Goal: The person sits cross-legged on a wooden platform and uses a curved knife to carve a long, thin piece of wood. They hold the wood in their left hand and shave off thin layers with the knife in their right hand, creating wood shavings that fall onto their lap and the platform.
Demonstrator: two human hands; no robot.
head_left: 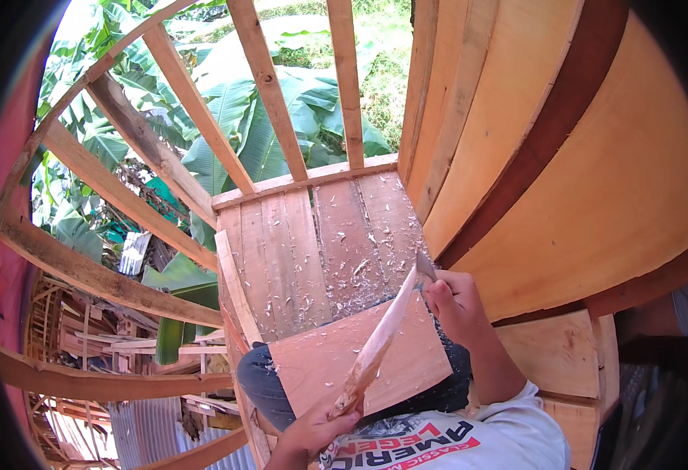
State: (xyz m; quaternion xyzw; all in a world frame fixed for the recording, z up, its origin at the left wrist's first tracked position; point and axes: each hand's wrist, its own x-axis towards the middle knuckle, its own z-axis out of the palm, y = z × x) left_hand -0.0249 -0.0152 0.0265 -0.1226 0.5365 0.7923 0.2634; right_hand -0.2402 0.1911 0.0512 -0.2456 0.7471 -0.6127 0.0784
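Note:
A long piece of wood [377, 342], pale and whittled at its far end and rough brown at its near end, slants up and away over my lap. My left hand [322, 429] is closed around its near end. My right hand [455, 304] grips a knife, its handle hidden in the fist. The knife blade [425, 266] lies close beside the pale tip of the wood; whether they touch I cannot tell. Beneath the wood, a flat board [305, 362] rests across my thighs, with a few shavings on it.
Wood shavings [359, 270] litter the plank floor [281, 258] ahead. Upright slats of a wooden railing [269, 90] enclose the front and left, with banana leaves [242, 125] beyond. A plywood wall [586, 188] stands at the right, above a wooden ledge [555, 356].

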